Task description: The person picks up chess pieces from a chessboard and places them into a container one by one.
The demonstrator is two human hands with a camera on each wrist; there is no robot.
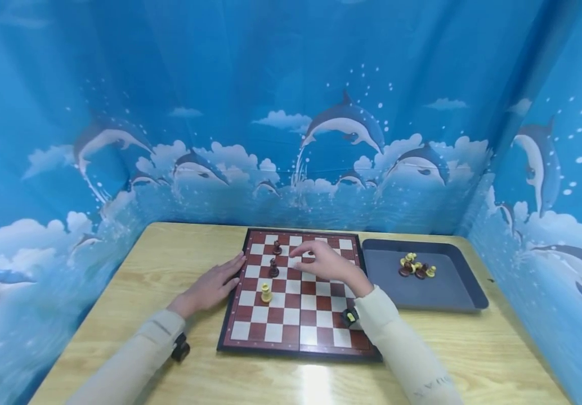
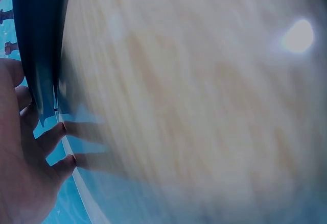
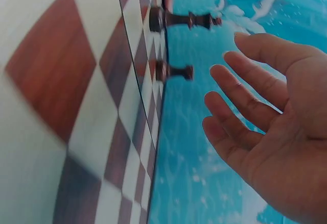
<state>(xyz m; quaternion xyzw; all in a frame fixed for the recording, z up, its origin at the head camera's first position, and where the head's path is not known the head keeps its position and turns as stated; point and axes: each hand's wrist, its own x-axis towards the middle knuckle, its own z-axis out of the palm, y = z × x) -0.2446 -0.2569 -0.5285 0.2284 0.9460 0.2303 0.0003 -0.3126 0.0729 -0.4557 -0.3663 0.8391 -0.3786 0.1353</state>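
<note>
My right hand [image 1: 323, 263] hovers over the chessboard [image 1: 292, 315], its fingers loosely bent and nothing between them. In the right wrist view its fingertips point toward two dark pieces, a king [image 3: 176, 20] and a shorter rook [image 3: 174, 72]. These stand upright on the board's left half, the king [image 1: 273, 269] nearer to me than the rook [image 1: 277, 248]. Closer still stands a light yellow chess piece [image 1: 266, 293]. My left hand [image 1: 210, 287] rests at the board's left edge with its fingers extended; the left wrist view shows its fingertips [image 2: 69, 160] on the tabletop.
Right of the board lies a grey tray [image 1: 382, 292] with several light and dark chess pieces [image 1: 412, 267] heaped in it. The wooden table [image 1: 179, 247] ends against a blue dolphin-print curtain [image 1: 250, 124] at the back. A black wrist camera [image 1: 350, 316] hangs over the board.
</note>
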